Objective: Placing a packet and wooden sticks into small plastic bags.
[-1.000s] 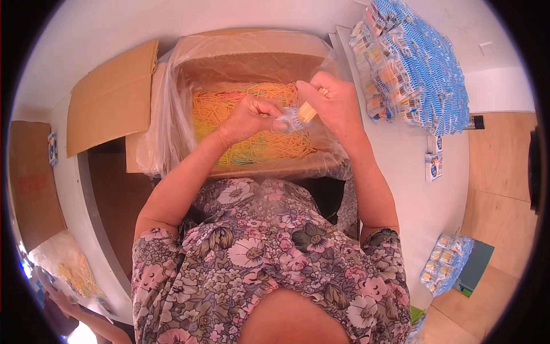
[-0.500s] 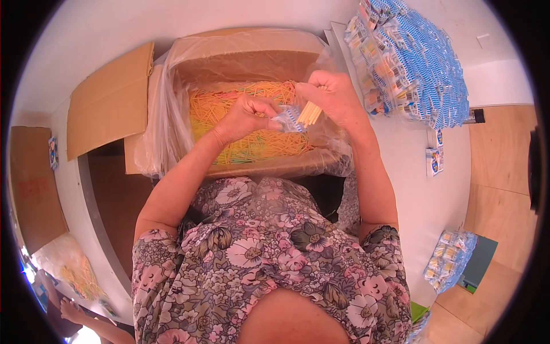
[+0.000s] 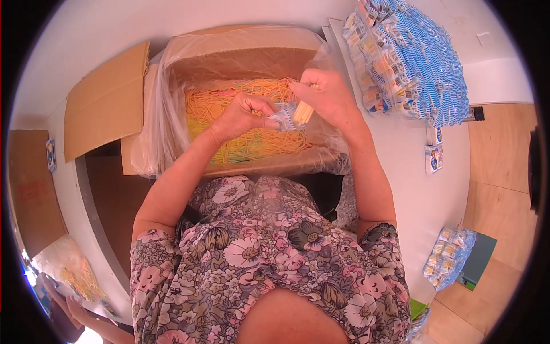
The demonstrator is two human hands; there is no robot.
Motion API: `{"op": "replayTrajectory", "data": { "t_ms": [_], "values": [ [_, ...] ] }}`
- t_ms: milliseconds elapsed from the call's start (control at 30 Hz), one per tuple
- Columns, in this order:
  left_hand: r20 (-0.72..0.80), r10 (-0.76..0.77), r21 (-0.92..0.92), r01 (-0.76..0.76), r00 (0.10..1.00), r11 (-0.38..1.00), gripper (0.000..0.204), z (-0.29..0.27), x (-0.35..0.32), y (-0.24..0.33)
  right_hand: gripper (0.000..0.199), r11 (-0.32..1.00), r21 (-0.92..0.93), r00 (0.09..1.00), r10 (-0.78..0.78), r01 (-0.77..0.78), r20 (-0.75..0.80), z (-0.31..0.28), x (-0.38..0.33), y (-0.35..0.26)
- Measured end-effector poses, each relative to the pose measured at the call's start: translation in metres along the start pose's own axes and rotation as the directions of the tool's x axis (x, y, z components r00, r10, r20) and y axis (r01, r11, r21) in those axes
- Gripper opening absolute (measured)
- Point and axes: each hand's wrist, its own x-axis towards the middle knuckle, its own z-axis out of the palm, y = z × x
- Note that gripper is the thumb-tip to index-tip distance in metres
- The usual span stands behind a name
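Above the plastic-lined cardboard box (image 3: 172, 86) of loose yellow and orange sticks (image 3: 240, 123), our left hand (image 3: 243, 114) pinches a small clear packet (image 3: 285, 117) by its left end, while our right hand (image 3: 326, 94) closes around a short bundle of pale sticks (image 3: 303, 112) just to the packet's right. The bundle's long axis slants from far right to near left, its near tips at the packet's mouth, both hands equally close. We cannot tell whether the tips are inside yet, since fingers and crinkled film hide the opening; the heap of filled blue-and-white packets (image 3: 418, 63) lies far right.
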Motion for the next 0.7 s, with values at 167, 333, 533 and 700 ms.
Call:
{"op": "replayTrajectory", "data": {
  "t_ms": [167, 333, 533, 700],
  "values": [
    [0.021, -0.055, -0.02, 0.056, 0.998, 0.998, 0.01, -0.004, -0.002, 0.0, 0.027, 0.992, -0.119, 0.996, -0.045, 0.035, -0.078, 0.016, -0.002, -0.021],
    [-0.07, -0.153, -0.216, 0.135, 0.986, 0.967, 0.014, -0.002, -0.005, -0.005, 0.026, 0.977, -0.146, 0.984, -0.166, 0.157, -0.058, 0.019, -0.011, -0.033],
    [-0.089, -0.123, -0.218, 0.101, 0.988, 0.971, 0.02, 0.007, 0.0, -0.015, 0.02, 0.93, 0.315, 0.981, -0.193, 0.191, -0.025, 0.01, -0.024, 0.0],
    [-0.075, -0.191, -0.083, 0.185, 0.979, 0.979, 0.021, 0.01, 0.0, -0.024, 0.03, 0.969, 0.072, 0.945, -0.214, 0.238, -0.246, 0.035, -0.056, 0.013]
  ]
}}
